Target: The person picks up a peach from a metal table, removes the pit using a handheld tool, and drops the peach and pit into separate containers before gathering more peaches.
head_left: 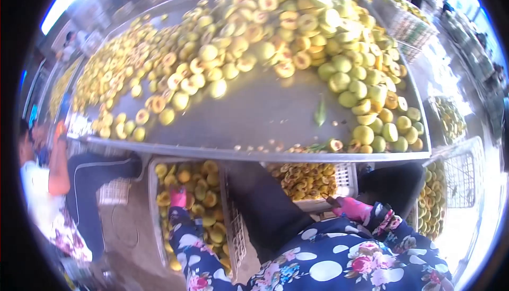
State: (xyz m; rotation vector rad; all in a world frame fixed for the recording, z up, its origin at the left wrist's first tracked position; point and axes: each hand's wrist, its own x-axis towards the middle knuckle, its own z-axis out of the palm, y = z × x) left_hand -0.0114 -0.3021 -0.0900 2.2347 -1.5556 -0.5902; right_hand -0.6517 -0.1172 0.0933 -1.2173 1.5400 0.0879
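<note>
My left hand (pixel 178 198), in a pink glove, hangs low over a crate of yellow fruit (pixel 210 200), mostly peach halves; its fingers are small and blurred here. My right hand (pixel 354 209), also in a pink glove, is closed in front of my lap around a small dark pointed tool (pixel 332 201), whose exact kind I cannot tell. That tool points left, over the near side of a crate of pitted fruit pieces (pixel 302 181) between my knees. Ahead stands a metal table (pixel 260 113) heaped with yellow-green peaches (pixel 212 52), many cut in half with red-brown centres.
A green leaf (pixel 320 111) and small scraps lie on the table. Right of my leg is another crate of fruit (pixel 432 198), beside a white crate (pixel 460 177). A person (pixel 58 185) sits at left, near the table corner. More crates (pixel 411 28) stand behind.
</note>
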